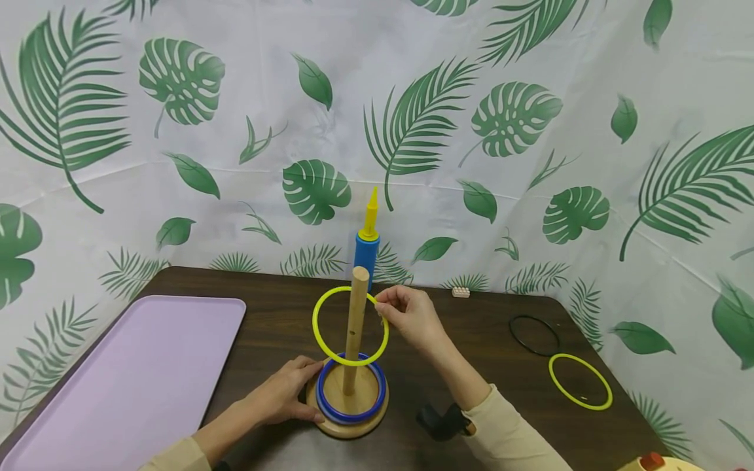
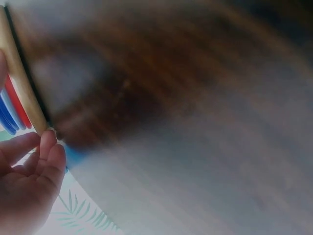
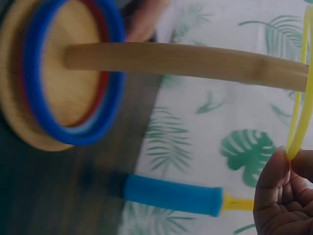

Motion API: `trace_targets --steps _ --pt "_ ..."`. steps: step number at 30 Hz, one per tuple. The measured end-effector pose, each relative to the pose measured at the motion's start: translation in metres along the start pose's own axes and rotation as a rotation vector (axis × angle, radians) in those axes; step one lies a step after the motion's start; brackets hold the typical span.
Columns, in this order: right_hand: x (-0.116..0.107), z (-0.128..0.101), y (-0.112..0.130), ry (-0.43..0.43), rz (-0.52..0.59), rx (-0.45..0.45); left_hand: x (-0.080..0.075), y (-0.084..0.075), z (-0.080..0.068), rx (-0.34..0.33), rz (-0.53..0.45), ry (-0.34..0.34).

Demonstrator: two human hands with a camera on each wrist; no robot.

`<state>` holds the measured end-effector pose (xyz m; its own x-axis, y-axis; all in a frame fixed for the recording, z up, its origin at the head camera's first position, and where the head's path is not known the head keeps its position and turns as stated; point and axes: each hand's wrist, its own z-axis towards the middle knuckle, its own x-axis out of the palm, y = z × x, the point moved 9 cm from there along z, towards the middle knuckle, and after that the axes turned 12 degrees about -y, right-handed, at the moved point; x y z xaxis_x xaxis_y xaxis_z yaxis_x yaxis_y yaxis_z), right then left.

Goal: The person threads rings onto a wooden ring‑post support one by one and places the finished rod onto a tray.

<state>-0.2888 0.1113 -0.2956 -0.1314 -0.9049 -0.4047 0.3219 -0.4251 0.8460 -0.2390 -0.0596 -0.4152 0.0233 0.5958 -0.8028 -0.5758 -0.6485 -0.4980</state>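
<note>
**Yellow ring tilted on the peg**

My right hand (image 1: 409,316) pinches the yellow ring (image 1: 350,325), which circles the wooden peg (image 1: 356,327) at a tilt, above the blue rings (image 1: 351,392). My left hand (image 1: 285,392) rests, fingers relaxed, against the wooden base (image 1: 347,428) on the desk (image 1: 471,366). I judge the tilted ring could catch on the peg and tip the stand.

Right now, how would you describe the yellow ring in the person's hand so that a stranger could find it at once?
On the dark table, find the wooden peg on its round base. The yellow ring hangs tilted around that peg, pinched at its far edge by the right hand. Unlike the other yellow ring, lying flat near the table's right edge, this one is raised and encircles the peg.
</note>
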Motion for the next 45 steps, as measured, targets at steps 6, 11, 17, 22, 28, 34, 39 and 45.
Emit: trace_targets --steps 6,11,17,22,28,34,39,45 --pt "0.003 -0.012 -0.029 0.003 -0.043 0.055 0.000 0.000 0.000 -0.013 -0.006 0.016" --pt "0.005 -0.017 -0.049 0.000 -0.073 0.101 0.001 0.002 0.000 -0.031 -0.008 0.026" --pt "0.013 -0.023 -0.068 0.027 -0.078 0.120 0.002 0.003 0.000 -0.031 -0.014 0.029" --pt "0.017 -0.028 -0.078 0.047 -0.080 0.136 0.002 0.001 0.000 -0.023 -0.020 0.028" --pt "0.022 -0.032 -0.084 0.063 -0.081 0.152 0.003 0.002 0.001 -0.035 -0.029 0.037" --pt "0.028 -0.037 -0.089 0.089 -0.082 0.150 0.005 0.003 0.001 -0.039 -0.023 0.035" --pt "0.030 -0.039 -0.092 0.099 -0.101 0.146 0.004 0.003 0.001 -0.033 -0.016 0.020" --pt "0.032 -0.039 -0.091 0.098 -0.137 0.125 0.005 0.004 0.002 -0.037 -0.015 0.025"
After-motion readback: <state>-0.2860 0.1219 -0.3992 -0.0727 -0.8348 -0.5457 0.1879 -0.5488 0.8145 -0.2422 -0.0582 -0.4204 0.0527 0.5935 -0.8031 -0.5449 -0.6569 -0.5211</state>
